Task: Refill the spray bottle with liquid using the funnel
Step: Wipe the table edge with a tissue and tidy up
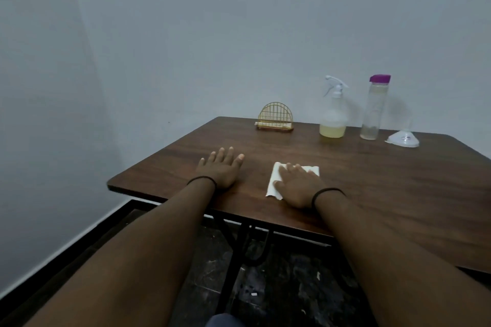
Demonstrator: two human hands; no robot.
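At one o'clock beyond the right hand [299, 188]: spray bottle [333, 114], upright.
Right fingers flat on tissue [276, 180], nearer; left hand [219, 170] flat, holding nothing.

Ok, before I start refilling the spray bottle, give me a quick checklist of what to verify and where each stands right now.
1. Spray bottle upright and within sight at the table's far side: ok.
2. Spray head off so the funnel can go in: not ok, it is on.
3. Funnel at hand: ok, it sits mouth-down at the far right.
4. Refill bottle open: not ok, purple cap on.
5. Refill bottle holds enough liquid: cannot tell.
6. Hands free: left hand flat on the table, ok; right hand rests on the tissue, holding nothing.
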